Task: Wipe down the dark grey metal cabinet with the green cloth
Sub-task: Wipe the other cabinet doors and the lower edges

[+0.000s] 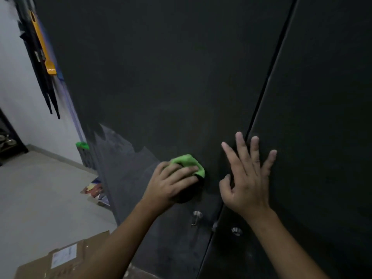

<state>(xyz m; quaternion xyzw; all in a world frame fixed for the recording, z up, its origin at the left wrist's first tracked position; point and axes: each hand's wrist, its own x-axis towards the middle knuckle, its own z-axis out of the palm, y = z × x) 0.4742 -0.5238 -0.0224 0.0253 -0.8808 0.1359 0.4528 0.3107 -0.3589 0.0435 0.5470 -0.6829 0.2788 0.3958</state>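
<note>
Dim frame. Cabinet [181, 77] face reads near-black, almost no surface detail. Brightest parts are the wall [18, 87] and floor [40, 188] left of the cabinet, so light comes from that side; a pale streaky sheen [120, 158] sits on the cabinet's lower left. Dark shadow [185, 197] under the left hand [171, 184]. Hanging straps [40, 67] at the cabinet's upper left are smeared. Wide-angle bows the door seam [267, 81].

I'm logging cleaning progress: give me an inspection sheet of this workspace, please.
surface: dark grey cabinet, paler smeared patch lower left; two metal knobs lower down.
job's things: green cloth bunched against the left door.
clutter: cardboard and coloured papers on the floor.
grips: left hand grips the cloth; right hand flat, spread across the door seam.
cables: nothing seen.
surroundings: pale wall, orange tool hanging beside the cabinet.
</note>
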